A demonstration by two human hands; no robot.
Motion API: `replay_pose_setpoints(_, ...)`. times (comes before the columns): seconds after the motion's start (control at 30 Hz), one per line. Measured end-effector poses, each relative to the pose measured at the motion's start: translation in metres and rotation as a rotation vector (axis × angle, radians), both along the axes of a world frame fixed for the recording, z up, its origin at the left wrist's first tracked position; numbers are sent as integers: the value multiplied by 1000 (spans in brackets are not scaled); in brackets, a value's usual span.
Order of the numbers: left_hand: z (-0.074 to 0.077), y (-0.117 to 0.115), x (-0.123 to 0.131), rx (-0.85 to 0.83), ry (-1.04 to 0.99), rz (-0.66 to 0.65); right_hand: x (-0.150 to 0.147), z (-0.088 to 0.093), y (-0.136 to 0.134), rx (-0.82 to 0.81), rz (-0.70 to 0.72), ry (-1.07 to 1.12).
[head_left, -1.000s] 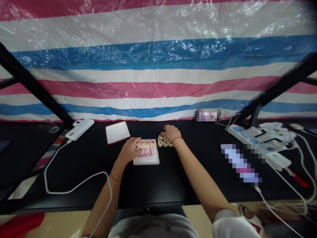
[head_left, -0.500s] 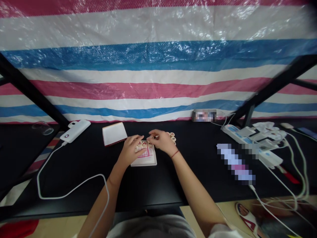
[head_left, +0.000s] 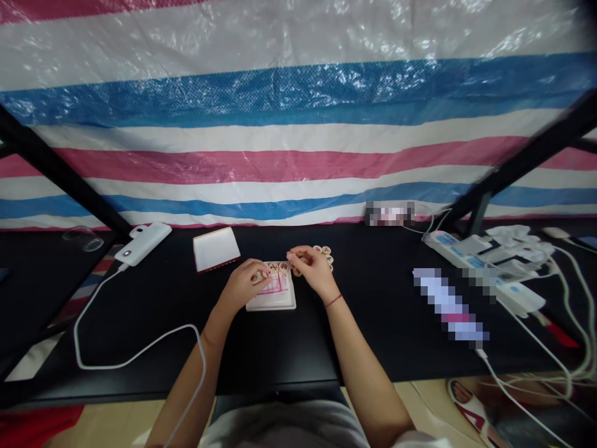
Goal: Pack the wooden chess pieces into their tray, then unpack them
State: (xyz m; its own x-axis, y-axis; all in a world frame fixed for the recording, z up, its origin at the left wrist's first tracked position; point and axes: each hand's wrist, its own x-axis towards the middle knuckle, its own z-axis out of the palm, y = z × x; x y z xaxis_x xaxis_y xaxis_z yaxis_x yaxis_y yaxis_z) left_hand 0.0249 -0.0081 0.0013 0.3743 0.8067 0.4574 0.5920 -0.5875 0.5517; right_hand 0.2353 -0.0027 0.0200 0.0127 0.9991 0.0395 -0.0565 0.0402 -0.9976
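Note:
A white box (head_left: 270, 303) lies on the black table with pink-lined paper inside. Along its far side sits a row of round Chinese chess pieces (head_left: 273, 267) with red characters. My left hand (head_left: 241, 285) rests over the box's left edge, fingers curved and thumb apart from them, touching or close to the leftmost pieces. Just right of the box is my right hand (head_left: 316, 271), thumb and fingertips pinched together; whatever they hold is hidden. More loose chess pieces (head_left: 326, 251) lie beyond and beneath that hand.
Behind my left hand stands an open white box lid (head_left: 216, 247). A white power bank (head_left: 143, 244) with a cable (head_left: 140, 361) lies at left. At right are a phone (head_left: 451, 305) and a power strip (head_left: 485, 267) with plugs and cords. Striped sheeting (head_left: 280, 168) hangs behind.
My right hand has drawn back right from the row, where a chess piece now shows at the right end. My left hand's fingers have curled in and lowered a little.

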Motion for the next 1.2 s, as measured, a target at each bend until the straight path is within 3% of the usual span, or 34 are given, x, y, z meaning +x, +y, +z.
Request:
replay_pose_setpoints(0.27, -1, -5, 3, -2, 317, 67, -9, -1, -11, 85, 72, -276)
replay_pose_setpoints(0.47, -9, -2, -4, -18, 267, 153, -21, 1, -23, 324, 215, -517)
replay_pose_setpoints(0.63, -12, 1, -13, -103, 155, 14, -31, -7, -27, 425, 270, -748)
replay_pose_setpoints(0.77, -16, 3, -17, -189, 130, -72, -36, -14, -24, 565, 334, -782)
replay_pose_setpoints(0.9, -21, 5, -19, -225, 140, -77, -38, -19, -21, 659, 340, -785)
replay_pose_setpoints(1.07, -23, 4, -16, -204, 176, -35, -43, -21, -21, 635, 304, -865)
replay_pose_setpoints(1.2, -23, 2, -12, -179, 189, 1, -34, -12, -18, 608, 246, -786)
